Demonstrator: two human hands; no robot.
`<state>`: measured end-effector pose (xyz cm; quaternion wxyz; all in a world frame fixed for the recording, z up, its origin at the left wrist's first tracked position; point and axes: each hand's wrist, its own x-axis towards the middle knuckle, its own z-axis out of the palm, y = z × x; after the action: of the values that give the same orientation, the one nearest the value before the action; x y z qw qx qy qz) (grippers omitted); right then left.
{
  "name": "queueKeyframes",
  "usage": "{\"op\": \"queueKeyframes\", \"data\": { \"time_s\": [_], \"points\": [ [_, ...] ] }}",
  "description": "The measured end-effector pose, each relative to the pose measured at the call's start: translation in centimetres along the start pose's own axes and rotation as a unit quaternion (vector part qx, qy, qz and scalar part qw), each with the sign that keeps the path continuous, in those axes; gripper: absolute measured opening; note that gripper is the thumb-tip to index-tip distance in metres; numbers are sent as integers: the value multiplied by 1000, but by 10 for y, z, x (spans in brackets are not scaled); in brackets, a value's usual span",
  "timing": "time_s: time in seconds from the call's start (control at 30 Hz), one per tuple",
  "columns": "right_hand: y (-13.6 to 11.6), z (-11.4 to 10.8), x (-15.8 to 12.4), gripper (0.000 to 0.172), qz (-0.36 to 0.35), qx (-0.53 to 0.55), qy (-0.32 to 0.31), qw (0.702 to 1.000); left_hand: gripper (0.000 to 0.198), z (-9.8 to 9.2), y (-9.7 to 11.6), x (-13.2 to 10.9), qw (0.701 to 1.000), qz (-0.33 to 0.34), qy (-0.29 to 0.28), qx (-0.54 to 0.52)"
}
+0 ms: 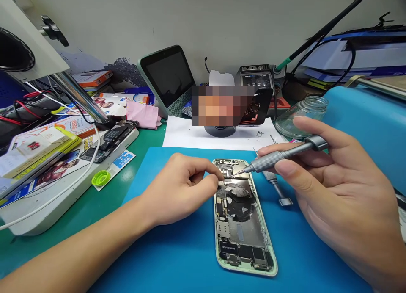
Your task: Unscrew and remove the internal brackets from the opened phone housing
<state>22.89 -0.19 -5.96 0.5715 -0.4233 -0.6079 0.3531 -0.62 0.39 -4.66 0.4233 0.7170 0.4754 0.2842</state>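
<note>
A screwdriver is being clamped by the right fingers; whether anything is being pinched by the left fingers cannot be told. Beneath these, the opened phone is being worked on, board still fitted.

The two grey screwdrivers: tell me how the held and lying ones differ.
The held screwdriver is in the right hand; the lying screwdriver rests on the blue mat. The held screwdriver looks larger; the lying screwdriver looks smaller and is partly hidden. Both are grey and flare at the end.
</note>
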Motion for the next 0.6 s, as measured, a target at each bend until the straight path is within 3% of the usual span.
{"op": "queueKeyframes", "data": {
  "time_s": [0.37, 0.6],
  "points": [
    [3, -1, 2, 49, 25, 13, 7, 1000, 28, 4, -5, -3, 984, 151, 42, 89],
    [4, -1, 4, 48, 33, 6, 6, 999, 29, 4, -8, -4, 976, 187, 33, 109]
  ]
}}
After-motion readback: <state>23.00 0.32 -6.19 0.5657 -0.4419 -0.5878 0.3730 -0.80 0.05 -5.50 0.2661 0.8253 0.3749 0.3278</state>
